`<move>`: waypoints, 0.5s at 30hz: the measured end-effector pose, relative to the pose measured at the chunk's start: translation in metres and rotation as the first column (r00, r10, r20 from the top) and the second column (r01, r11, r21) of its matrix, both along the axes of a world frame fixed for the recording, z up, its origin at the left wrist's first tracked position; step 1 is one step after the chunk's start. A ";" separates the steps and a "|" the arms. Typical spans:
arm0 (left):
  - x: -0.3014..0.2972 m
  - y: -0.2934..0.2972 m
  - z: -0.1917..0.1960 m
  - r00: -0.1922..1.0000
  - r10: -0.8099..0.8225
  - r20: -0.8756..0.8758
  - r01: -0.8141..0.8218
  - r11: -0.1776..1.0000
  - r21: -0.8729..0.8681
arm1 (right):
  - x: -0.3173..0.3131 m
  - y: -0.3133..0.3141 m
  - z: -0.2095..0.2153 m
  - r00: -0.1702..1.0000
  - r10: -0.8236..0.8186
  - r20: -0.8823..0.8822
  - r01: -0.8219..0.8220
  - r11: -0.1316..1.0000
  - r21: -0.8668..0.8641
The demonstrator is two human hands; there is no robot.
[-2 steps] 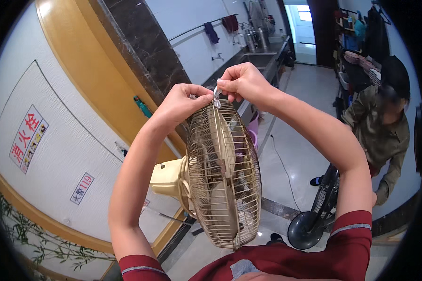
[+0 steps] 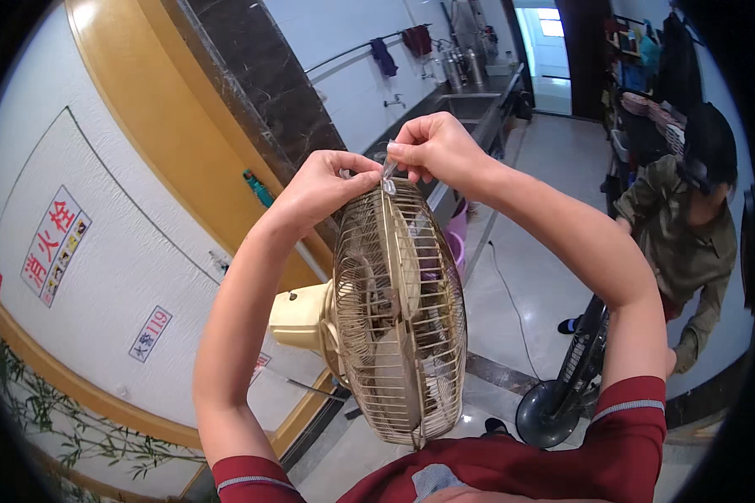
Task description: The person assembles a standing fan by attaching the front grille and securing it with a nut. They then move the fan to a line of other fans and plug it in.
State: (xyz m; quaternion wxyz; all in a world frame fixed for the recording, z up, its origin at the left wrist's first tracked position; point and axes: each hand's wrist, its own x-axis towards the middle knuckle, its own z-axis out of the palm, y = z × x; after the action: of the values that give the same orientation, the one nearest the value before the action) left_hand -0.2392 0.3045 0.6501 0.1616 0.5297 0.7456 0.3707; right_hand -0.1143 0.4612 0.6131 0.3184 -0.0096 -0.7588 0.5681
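- Pinching the upper end of a translucent strip, the right hand has thumb and forefinger pressed together above the fan's top edge.
- The left hand has its thumb and forefinger nearly closed at the strip's left side, touching it; how firmly they grip cannot be told.
- The fan stands between both forearms, its round wire grille seen edge-on, with the cream motor housing on its left.
- Beyond it are a pink bucket and a dark surface with a sink.
- To the right, a person in an olive shirt is near a black round base.
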 end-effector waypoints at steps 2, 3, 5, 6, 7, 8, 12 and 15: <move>0.006 -0.001 0.008 0.999 -0.009 0.045 0.011 0.999 -0.033 | 0.000 0.002 0.000 0.996 0.053 -0.075 -0.050 0.998 0.038; 0.010 -0.001 0.010 0.997 -0.016 0.075 0.020 0.998 -0.055 | 0.001 0.001 -0.001 0.989 0.089 -0.121 -0.082 0.995 0.057; 0.015 0.001 0.012 0.997 0.053 0.057 -0.048 0.995 -0.083 | 0.002 0.001 -0.005 0.981 0.129 -0.147 -0.130 0.991 0.002; 0.017 0.004 0.011 0.996 0.062 0.066 -0.057 0.996 -0.071 | 0.001 0.001 -0.007 0.976 0.148 -0.163 -0.155 0.987 -0.035; 0.018 0.005 0.009 0.995 0.071 0.075 -0.067 0.996 -0.059 | 0.000 0.001 -0.010 0.967 0.174 -0.188 -0.190 0.979 -0.069; 0.020 0.004 0.005 0.974 0.120 0.192 -0.113 0.992 -0.048 | -0.002 0.000 -0.012 0.964 0.171 -0.203 -0.191 0.978 -0.082; 0.025 -0.001 -0.003 0.905 0.155 0.396 -0.274 0.924 0.266 | -0.007 -0.004 -0.026 0.937 0.254 -0.240 -0.323 0.892 -0.315; 0.019 -0.016 0.030 0.902 0.006 0.432 -0.250 0.822 0.511 | -0.010 -0.006 -0.030 0.935 0.265 -0.235 -0.327 0.902 -0.283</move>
State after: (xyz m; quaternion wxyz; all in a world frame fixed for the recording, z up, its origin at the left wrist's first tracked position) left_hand -0.2199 0.2884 0.6800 0.1279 0.4106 0.5892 0.6840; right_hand -0.1239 0.4551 0.5833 0.2933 0.1097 -0.6160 0.7228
